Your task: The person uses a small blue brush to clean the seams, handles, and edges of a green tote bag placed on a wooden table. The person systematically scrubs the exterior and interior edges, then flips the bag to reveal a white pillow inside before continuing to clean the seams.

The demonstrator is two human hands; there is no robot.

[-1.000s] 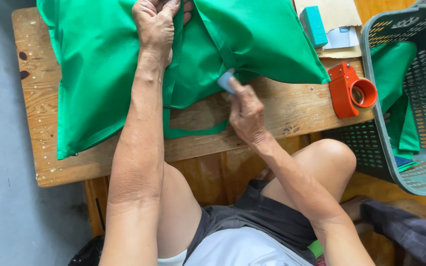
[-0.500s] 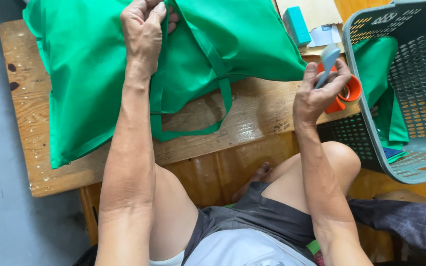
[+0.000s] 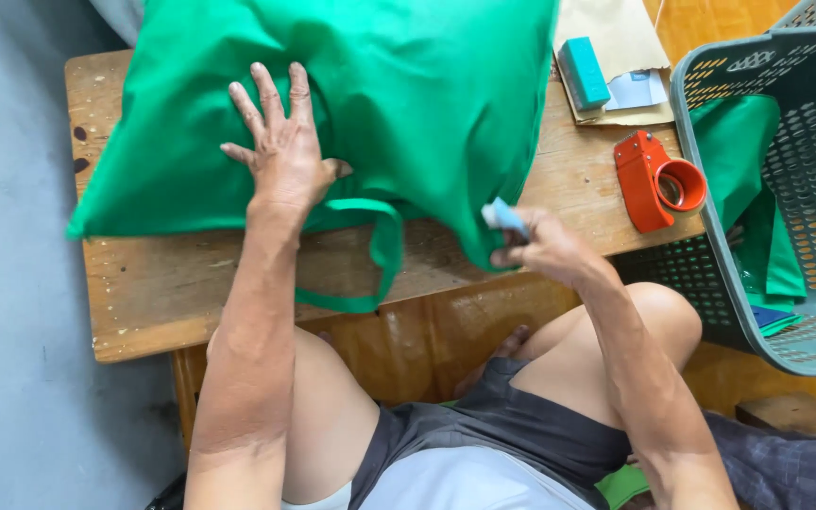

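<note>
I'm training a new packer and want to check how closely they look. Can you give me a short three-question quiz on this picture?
1. True or false: the left hand lies flat, fingers spread, on the green bag.
2. What does the right hand hold? A) the orange tape dispenser B) a small light-blue tool C) the teal box
3. Where does the orange tape dispenser stand: on the wooden table or inside the grey basket?

Key
1. True.
2. B: the small light-blue tool, pinched at the bag's lower edge.
3. On the table, beside the basket.
</note>
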